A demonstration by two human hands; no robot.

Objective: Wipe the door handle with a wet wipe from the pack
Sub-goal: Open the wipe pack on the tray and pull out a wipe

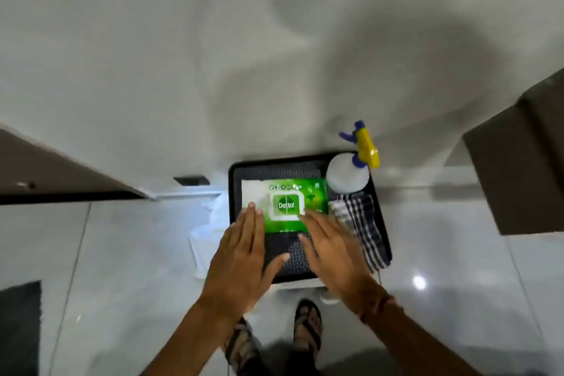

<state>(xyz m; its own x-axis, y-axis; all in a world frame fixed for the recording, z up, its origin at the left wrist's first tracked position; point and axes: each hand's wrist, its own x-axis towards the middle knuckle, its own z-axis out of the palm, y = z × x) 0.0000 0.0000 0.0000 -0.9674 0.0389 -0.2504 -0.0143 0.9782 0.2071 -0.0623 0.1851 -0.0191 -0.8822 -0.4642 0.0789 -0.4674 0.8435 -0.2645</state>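
A green and white pack of wet wipes point(285, 203) lies flat on a black tray point(233, 192) in front of me, its lid closed. My left hand point(241, 256) hovers flat over the pack's left part, fingers spread, fingertips at its white edge. My right hand point(331, 249) reaches in from the right, fingertips touching the lid's lower right corner. Neither hand holds anything. No door handle shows clearly in this view.
A white spray bottle with a yellow and blue trigger point(348, 175) stands at the tray's back right corner. A checked cloth point(363, 229) lies along its right side. Brown doors point(518, 168) flank the white wall. A dark mat point(19, 327) lies on the glossy floor at left.
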